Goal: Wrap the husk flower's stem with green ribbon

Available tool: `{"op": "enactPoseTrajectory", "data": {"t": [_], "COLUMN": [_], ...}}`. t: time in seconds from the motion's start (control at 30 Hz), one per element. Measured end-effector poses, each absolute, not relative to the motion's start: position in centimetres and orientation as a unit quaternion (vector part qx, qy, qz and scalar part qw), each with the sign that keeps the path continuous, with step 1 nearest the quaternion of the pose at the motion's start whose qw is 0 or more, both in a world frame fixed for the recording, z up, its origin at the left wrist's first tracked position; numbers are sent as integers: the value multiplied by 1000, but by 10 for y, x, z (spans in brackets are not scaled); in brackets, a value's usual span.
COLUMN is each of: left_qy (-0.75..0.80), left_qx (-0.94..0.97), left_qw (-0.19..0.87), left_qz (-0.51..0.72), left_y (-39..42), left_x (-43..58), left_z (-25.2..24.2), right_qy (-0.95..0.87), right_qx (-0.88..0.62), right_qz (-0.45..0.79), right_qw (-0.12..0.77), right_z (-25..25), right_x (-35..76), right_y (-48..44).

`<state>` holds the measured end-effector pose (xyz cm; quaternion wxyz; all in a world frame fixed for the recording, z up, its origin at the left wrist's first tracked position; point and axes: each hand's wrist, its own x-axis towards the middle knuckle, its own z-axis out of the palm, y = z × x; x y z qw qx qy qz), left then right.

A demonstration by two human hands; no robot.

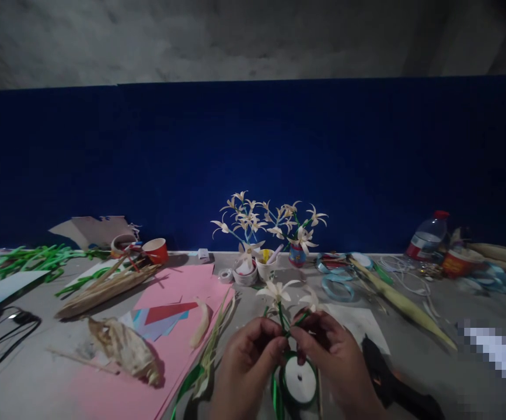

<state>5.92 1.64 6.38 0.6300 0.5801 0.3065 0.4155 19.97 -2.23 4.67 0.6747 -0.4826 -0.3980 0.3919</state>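
My left hand (249,359) pinches the green stem of a cream-coloured handmade flower (278,291), whose petals spread above my fingers. Close beside it, my right hand (334,353) has thumb and fingers closed on a green stem (301,318). A second pale flower (311,299) shows just above those right fingers, partly hidden. Both hands nearly meet at the stems. Under them sits a spool of green ribbon (300,379) with a white face. Behind stand more such flowers (248,221) in small pots, including a red-and-blue pot (297,255).
Pink paper (178,291), a dried husk (124,350) and green pipe cleaners (30,259) lie to the left. At right are a black glue gun (393,382), a pale green husk (404,303), blue ribbon (337,286) and a plastic bottle (428,238). A blue partition (148,157) closes off the back.
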Motion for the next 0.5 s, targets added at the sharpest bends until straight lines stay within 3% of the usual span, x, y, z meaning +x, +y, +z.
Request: {"op": "enactPoseTrajectory", "data": {"t": [0.23, 0.5], "left_qy": [318, 366], "left_qx": [551, 579], "left_qw": [635, 578], "left_qz": [439, 444], "left_y": [19, 23], "left_x": [53, 16], "left_z": [67, 75], "right_qy": [-451, -570], "right_qx": [-562, -724], "right_qz": [343, 188], "right_qw": [602, 338], "right_z": [45, -16], "right_x": [231, 290], "right_y": [-17, -1]}}
